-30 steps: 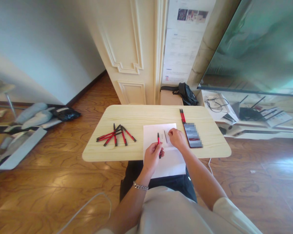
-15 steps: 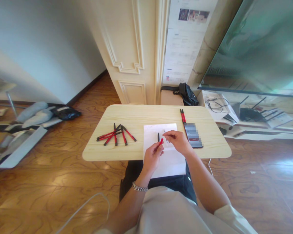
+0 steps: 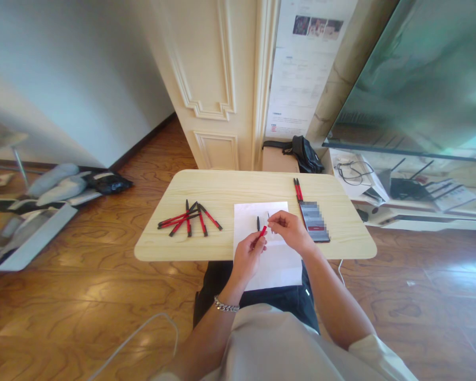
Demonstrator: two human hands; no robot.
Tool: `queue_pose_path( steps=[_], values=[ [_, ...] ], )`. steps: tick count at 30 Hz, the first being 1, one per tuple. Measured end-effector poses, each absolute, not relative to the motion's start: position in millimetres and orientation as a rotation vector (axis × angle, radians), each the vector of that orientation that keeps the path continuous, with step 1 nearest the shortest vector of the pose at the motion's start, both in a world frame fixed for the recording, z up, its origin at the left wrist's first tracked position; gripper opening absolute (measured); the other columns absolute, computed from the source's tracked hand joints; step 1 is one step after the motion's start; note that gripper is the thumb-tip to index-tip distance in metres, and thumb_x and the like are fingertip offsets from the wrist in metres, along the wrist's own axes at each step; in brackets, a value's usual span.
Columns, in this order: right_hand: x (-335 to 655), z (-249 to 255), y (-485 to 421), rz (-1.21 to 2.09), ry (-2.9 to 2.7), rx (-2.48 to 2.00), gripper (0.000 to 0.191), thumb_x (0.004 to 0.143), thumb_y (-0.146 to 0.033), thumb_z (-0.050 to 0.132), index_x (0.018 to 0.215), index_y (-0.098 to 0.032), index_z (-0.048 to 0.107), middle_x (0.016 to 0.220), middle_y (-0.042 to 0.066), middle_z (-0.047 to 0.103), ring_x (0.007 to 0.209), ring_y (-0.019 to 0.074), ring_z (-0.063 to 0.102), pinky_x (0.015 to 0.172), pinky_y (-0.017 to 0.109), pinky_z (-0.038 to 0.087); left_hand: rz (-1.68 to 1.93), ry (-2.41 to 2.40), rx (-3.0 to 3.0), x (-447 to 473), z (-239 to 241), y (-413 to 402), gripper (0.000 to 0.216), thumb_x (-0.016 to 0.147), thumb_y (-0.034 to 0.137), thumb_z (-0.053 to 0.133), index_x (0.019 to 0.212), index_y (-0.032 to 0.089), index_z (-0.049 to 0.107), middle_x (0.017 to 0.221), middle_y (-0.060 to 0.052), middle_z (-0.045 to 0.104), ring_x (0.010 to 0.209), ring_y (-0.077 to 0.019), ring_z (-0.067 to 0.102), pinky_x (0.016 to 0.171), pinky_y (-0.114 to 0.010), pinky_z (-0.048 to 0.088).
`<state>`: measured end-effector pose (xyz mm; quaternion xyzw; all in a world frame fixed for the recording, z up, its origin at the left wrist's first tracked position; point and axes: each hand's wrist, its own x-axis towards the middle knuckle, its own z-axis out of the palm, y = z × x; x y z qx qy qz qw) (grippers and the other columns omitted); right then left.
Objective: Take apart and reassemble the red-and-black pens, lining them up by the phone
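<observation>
Over the white paper (image 3: 273, 267), my left hand (image 3: 249, 256) is grasping a red pen barrel (image 3: 263, 231), while my right hand (image 3: 287, 230) is bringing its fingertips together just beside it; whether they are pinching anything, I cannot tell. A black pen part (image 3: 258, 223) is lying on the paper near the barrel. Off to my left, a white open box (image 3: 66, 222) on the floor is holding brown and grey packets (image 3: 21, 227), too blurred for details. On the pale wooden table (image 3: 230, 185), several red-and-black pens (image 3: 189, 225) are lying crossed in a heap to the left, and two more pens (image 3: 298, 189) are resting by the phone (image 3: 313, 227) to the right. Beyond the table, a black bag (image 3: 306, 154) is sitting near a big dark screen (image 3: 420, 90).
</observation>
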<state>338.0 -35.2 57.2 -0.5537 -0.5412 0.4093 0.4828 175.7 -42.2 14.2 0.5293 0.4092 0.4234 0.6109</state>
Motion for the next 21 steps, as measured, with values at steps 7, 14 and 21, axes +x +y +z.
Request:
queue_pose_path(
  steps=[7, 14, 21],
  values=[
    [334, 57, -36, 1.109, -1.152, -1.279, 0.027, 0.078, -0.036, 0.061, 0.097, -0.017, 0.067, 0.083, 0.005, 0.069, 0.069, 0.0136, 0.059, 0.064, 0.027, 0.046, 0.946, 0.954, 1.162, 177, 17, -42, 0.041, 0.078, 0.048, 0.063, 0.103, 0.015, 0.067, 0.081, -0.006, 0.066, 0.068, -0.0147, 0.061, 0.066, -0.028, 0.048],
    [331, 53, -38, 1.105, -1.143, -1.32, 0.03, 0.077, -0.039, 0.063, 0.096, -0.017, 0.067, 0.087, 0.007, 0.072, 0.073, 0.0153, 0.062, 0.064, 0.027, 0.047, 0.949, 0.95, 1.168, 177, 21, -43, 0.04, 0.077, 0.046, 0.064, 0.101, 0.015, 0.068, 0.076, -0.005, 0.065, 0.066, -0.0145, 0.06, 0.064, -0.027, 0.047],
    [335, 46, -37, 1.119, -1.187, -1.316, 0.028, 0.073, -0.038, 0.067, 0.092, -0.017, 0.07, 0.088, 0.007, 0.072, 0.082, 0.0188, 0.065, 0.076, 0.031, 0.05, 0.929, 0.957, 1.226, 177, 15, -43, 0.038, 0.079, 0.046, 0.062, 0.102, 0.016, 0.068, 0.079, -0.006, 0.066, 0.068, -0.0156, 0.06, 0.065, -0.027, 0.048]
  ],
)
